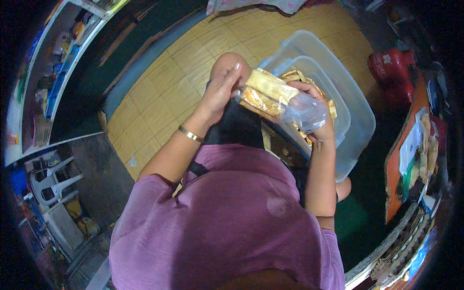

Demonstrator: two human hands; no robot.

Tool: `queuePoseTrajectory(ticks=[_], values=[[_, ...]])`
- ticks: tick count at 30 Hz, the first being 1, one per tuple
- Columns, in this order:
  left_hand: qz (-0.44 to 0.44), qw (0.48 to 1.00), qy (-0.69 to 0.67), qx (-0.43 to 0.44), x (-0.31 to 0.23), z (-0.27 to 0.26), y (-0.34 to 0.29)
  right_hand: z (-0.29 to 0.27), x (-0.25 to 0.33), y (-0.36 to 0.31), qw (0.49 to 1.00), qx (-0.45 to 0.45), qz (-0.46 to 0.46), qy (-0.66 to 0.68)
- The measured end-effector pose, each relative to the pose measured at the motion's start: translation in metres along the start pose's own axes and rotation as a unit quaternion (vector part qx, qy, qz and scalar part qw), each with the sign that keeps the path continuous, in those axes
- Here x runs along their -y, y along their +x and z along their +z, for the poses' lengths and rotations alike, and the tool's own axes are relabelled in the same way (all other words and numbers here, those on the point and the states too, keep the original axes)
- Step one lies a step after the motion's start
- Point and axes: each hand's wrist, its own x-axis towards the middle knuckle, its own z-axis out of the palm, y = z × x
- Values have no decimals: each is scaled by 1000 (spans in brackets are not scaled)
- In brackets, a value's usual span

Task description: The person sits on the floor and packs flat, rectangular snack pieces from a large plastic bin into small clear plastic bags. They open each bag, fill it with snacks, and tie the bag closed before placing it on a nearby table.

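Observation:
A clear plastic bag (275, 108) packed with long, thin, pale-yellow and golden-brown chips lies slantwise between my two hands, above my lap. My right hand (321, 108) is closed around its right part, where the loose clear plastic bunches up. My left hand (222, 92) holds the other end, with the thumb raised off the bag and the other fingers mostly hidden. Beneath my right hand stands a translucent plastic tub (345, 116) with more chips (296, 76) inside. It sits within a larger translucent bin (363, 126).
Yellow tiled floor (159, 96) spreads ahead and to the left. Red rounded containers (392, 67) stand at the far right, near an orange-edged board (403, 154). A light-coloured plastic chair (53, 183) is at the left, below a white-framed shelf (36, 77).

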Motion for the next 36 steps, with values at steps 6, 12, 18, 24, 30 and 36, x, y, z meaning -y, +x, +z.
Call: queuePoseTrajectory(ticks=[6,12,18,24,30,36], values=[[-69,987,-111,89,24,16,-8,2,-17,-10,998,-64,-20,20],[15,997,-42,57,27,18,-8,-1,-24,-12,993,-98,-40,44],[-110,986,-110,62,33,6,2,1,-22,-14,996,-74,-38,-5],[-273,932,-222,86,33,-20,15,-13,9,-33,968,-145,-198,-58],[-290,920,-254,68,33,-14,16,4,32,-52,789,-136,-395,-451],[-311,918,-201,140,39,-2,9,31,41,-34,727,-101,-422,-532]])
